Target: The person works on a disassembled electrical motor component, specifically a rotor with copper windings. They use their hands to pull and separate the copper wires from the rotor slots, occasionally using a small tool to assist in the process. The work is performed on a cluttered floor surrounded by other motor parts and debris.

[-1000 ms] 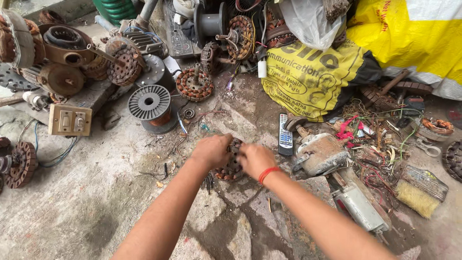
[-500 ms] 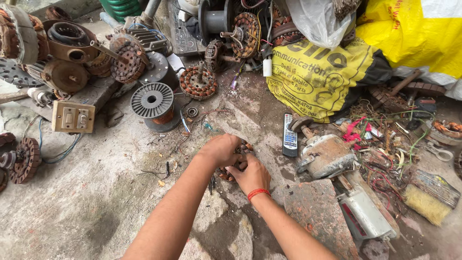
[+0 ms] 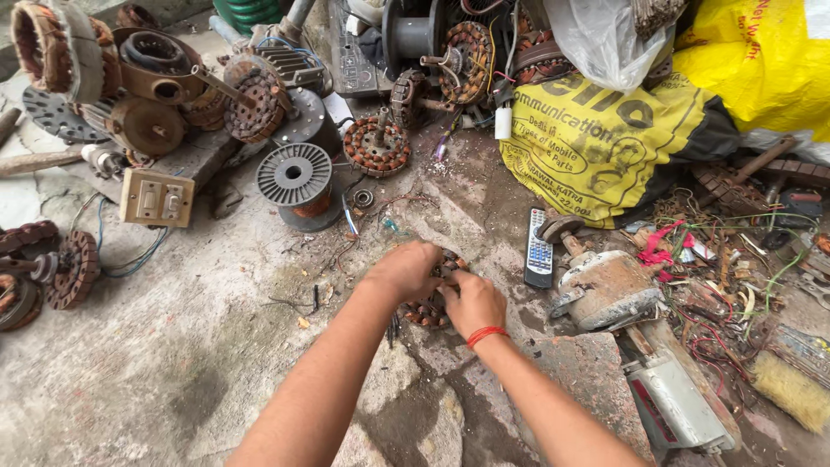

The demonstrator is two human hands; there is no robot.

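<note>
A round motor winding [image 3: 430,304], a rusty ring wrapped in copper coils, lies on the concrete ground [image 3: 173,363] and is mostly covered by the two hands. The left hand [image 3: 406,270] is curled over its upper left edge with the fingers closed down on it. The right hand [image 3: 474,303] grips the right side, thumb and fingers folded around the rim, and a red band [image 3: 485,335] circles that wrist. Both hands touch each other over the ring.

Just right of the right hand lies a grey remote control [image 3: 539,248], and beyond it a dusty motor housing [image 3: 608,289] with a short shaft. Further right is a tangle of loose wires [image 3: 726,259] in red, green and brown. Below the right forearm sits a flat broken stone [image 3: 588,380], with a grey metal box [image 3: 679,406] next to it.

Above the left hand, well apart, stands a grey wire spool [image 3: 296,177], and beside that another copper winding [image 3: 377,147] with a shaft sticking up. Far to the left of the left hand rests a beige switch box [image 3: 157,198] with a blue cable trailing from it. Above it lies a heap of rusty motor parts [image 3: 147,95]. At the far left edge sit more coil rings [image 3: 52,272].

Above and right of the right hand, a yellow printed sack [image 3: 596,147] slumps on the ground, with a clear plastic bag [image 3: 596,39] on top and a second yellow bag [image 3: 761,60] behind it.
</note>
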